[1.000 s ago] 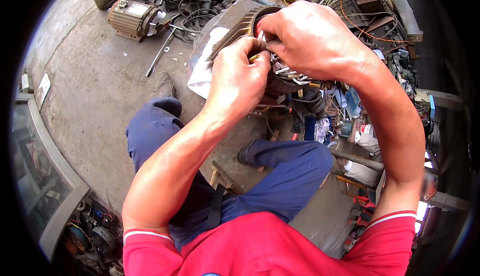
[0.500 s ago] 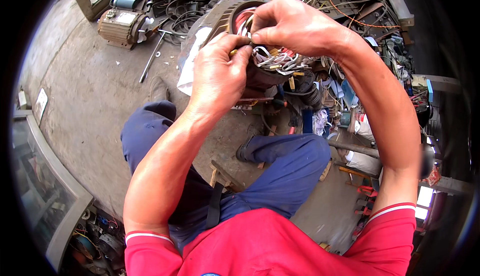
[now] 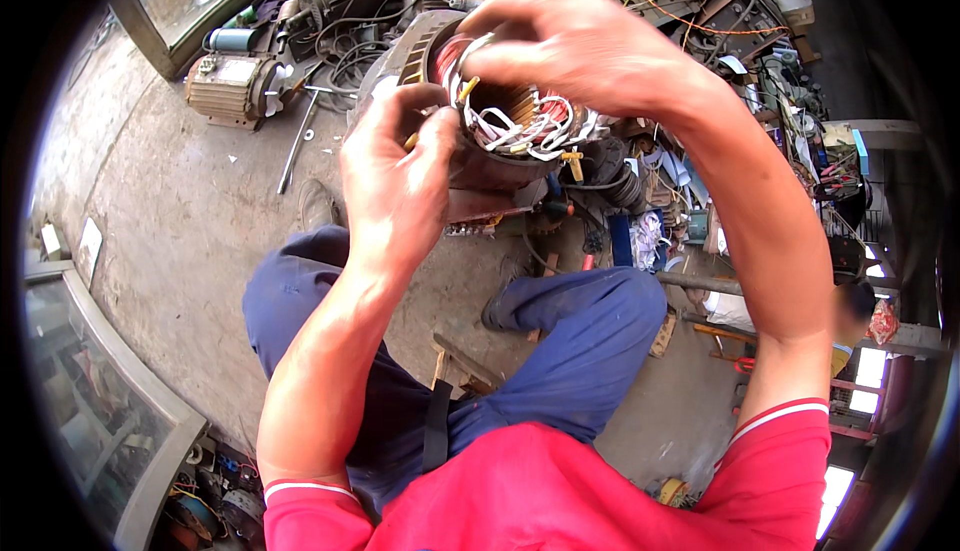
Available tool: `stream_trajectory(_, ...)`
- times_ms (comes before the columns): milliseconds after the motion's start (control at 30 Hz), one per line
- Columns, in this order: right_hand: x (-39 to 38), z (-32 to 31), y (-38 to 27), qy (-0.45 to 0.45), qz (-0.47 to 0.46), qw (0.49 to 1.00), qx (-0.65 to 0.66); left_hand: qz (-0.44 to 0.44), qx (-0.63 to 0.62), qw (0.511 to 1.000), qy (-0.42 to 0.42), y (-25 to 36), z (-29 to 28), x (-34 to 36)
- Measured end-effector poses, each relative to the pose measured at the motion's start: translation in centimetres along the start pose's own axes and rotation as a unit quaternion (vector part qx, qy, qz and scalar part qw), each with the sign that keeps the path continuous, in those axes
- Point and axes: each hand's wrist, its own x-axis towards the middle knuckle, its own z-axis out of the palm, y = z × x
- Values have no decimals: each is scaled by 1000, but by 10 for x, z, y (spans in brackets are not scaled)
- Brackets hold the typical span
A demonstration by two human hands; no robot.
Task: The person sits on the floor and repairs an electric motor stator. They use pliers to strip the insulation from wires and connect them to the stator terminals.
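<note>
An open motor stator (image 3: 505,161) with copper windings, white sleeved leads (image 3: 500,133) and yellow-sleeved pieces sits at the top centre, white paper at its left side. My left hand (image 3: 395,181) is curled at the stator's left rim, thumb and fingers closed on a small lead end with a yellow sleeve, mostly hidden. My right hand (image 3: 560,46) arches over the winding from the right, blurred, its fingers curled at the white leads near the left of the opening; what exactly they grip is unclear.
An old motor (image 3: 228,91), a metal rod (image 3: 295,141) and tangled cables lie on the concrete floor at upper left. Piled parts (image 3: 640,211) surround the stator on the right. A glass-panelled frame (image 3: 155,401) is at lower left. Another person (image 3: 850,311) shows partly at the right edge.
Both hands have shifted left and up in the picture, as has the stator. The right fingers have spread somewhat and blurred, exposing more of the opening and its looped white leads.
</note>
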Motion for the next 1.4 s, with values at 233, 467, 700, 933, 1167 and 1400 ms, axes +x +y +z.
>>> stream_trajectory(233,-81,26,75,261,71,962,35,264,60,952,-140,8,7,-37)
stream_trajectory(467,-131,119,126,336,213,899,186,51,160,901,-400,-5,36,-78)
stream_trajectory(700,-133,184,196,306,260,911,91,-5,151,841,-519,-31,51,-85)
stream_trajectory(933,-84,220,208,321,194,919,-119,-48,200,813,-544,-43,68,-86)
stream_trajectory(1167,-62,227,215,268,201,926,-173,104,246,831,-488,-35,74,-77)
stream_trajectory(1400,-95,158,160,307,245,904,167,209,229,907,-284,-37,69,-62)
